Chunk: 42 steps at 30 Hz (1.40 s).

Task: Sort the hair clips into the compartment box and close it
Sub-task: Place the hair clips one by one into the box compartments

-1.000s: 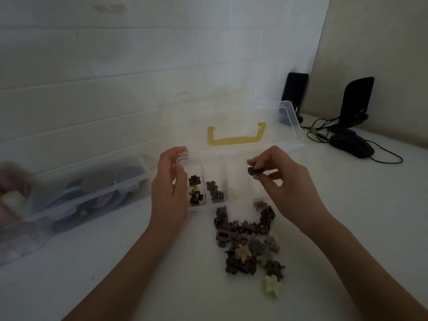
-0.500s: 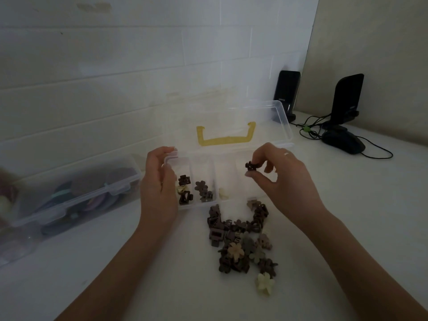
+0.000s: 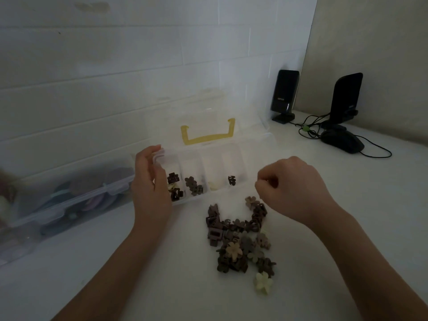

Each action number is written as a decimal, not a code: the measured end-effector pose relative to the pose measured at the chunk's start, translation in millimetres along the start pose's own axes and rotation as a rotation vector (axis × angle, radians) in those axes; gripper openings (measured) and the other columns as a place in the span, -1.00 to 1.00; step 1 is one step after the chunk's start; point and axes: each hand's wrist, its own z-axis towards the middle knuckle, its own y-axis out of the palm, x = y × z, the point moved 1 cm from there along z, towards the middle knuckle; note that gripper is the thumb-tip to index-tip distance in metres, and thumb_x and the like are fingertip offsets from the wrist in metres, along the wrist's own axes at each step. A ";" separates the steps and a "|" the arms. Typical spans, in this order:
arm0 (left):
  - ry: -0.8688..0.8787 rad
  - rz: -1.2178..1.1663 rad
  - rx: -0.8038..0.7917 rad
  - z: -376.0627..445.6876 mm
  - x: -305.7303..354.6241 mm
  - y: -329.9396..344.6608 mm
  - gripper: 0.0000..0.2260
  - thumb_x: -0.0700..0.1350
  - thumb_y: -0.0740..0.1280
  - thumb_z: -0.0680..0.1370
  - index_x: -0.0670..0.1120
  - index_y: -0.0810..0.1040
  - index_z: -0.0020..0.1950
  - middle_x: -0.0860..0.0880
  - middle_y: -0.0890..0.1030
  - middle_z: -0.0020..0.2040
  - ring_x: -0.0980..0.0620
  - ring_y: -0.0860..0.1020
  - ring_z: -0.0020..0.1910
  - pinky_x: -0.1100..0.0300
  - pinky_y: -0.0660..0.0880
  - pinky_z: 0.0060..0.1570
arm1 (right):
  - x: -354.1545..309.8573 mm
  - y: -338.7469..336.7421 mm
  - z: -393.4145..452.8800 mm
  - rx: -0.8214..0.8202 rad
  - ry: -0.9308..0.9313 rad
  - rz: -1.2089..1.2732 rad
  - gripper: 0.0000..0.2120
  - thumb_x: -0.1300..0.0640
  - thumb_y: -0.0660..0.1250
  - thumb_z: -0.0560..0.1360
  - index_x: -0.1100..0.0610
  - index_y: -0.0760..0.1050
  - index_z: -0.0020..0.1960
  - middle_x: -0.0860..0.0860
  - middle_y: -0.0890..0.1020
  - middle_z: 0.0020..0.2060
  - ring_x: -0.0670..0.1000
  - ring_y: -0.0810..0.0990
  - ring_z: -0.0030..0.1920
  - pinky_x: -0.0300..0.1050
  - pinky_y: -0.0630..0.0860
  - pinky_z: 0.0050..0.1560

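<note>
Nearest you, a cream flower clip (image 3: 263, 282) lies at the near end of the unsorted heap of hair clips (image 3: 240, 242), small matte plastic claws, mostly brown, some flower-shaped, some squared, on the white table (image 3: 139, 262). Just beyond, your right hand (image 3: 294, 188) hovers with fingers curled loosely; whether it has anything pinched, you cannot tell. Your left hand (image 3: 150, 188) cups the left end of the clear compartment box (image 3: 249, 158), steadying it. A dark clip (image 3: 231, 180) sits in the fourth compartment from the left; others fill the first three. Sorting looks under way, so your next move is likely a reach down for another clip. Behind stands the open lid's yellow handle (image 3: 207, 134); farther right, black speakers (image 3: 284, 96).
</note>
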 end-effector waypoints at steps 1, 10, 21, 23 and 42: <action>0.004 0.000 0.006 0.2 -0.5 -0.2 -0.72 -0.14 0.05 0.59 0.17 0.36 0.20 0.28 0.54 0.04 0.05 0.45 -0.27 0.03 0.43 -0.20 | -0.7 -1.0 0.2 -0.022 0.033 -0.042 -0.75 0.07 0.19 0.38 0.07 0.39 -0.46 -0.05 0.39 -0.58 -0.04 0.34 -0.53 -0.23 0.28 -0.45; 0.022 0.022 0.005 -1.1 1.2 0.0 -0.73 -0.13 0.05 0.59 0.11 0.36 0.24 0.14 0.55 0.05 0.08 0.44 -0.30 0.08 0.40 -0.25 | -2.2 13.6 -0.5 -0.237 0.142 -0.193 -0.59 -0.36 0.26 0.39 -0.11 0.57 0.04 -0.13 0.59 -0.16 -0.06 0.54 -0.16 -0.17 0.38 -0.23; 0.046 0.070 -0.016 -9.6 10.8 4.5 -0.74 -0.24 0.05 0.64 0.00 0.38 0.25 -0.03 0.54 -0.04 0.17 0.42 -0.33 0.35 0.34 -0.30 | -17.1 16.2 0.0 0.082 -0.051 0.299 -0.92 -0.08 0.34 0.45 -0.09 0.52 -0.12 -0.14 0.51 -0.34 -0.13 0.46 -0.35 -0.28 0.40 -0.34; 0.064 0.098 -0.032 -12.8 13.4 7.2 -0.75 -0.25 0.06 0.65 -0.04 0.39 0.26 -0.03 0.52 -0.04 0.20 0.42 -0.30 0.42 0.33 -0.27 | -23.4 19.3 -1.5 0.132 -0.116 0.374 -0.94 0.00 0.35 0.45 -0.05 0.52 -0.08 -0.20 0.50 -0.20 -0.15 0.48 -0.23 -0.36 0.38 -0.29; 0.070 0.031 -0.110 -24.5 26.2 18.1 -0.74 -0.13 0.06 0.60 0.18 0.34 0.20 0.01 0.57 0.04 0.06 0.59 -0.13 0.18 0.52 -0.21 | -33.3 40.2 5.7 0.317 -0.285 0.044 -0.75 0.19 0.15 0.37 0.04 0.61 -0.20 0.01 0.53 -0.08 -0.04 0.37 -0.15 -0.07 0.36 -0.17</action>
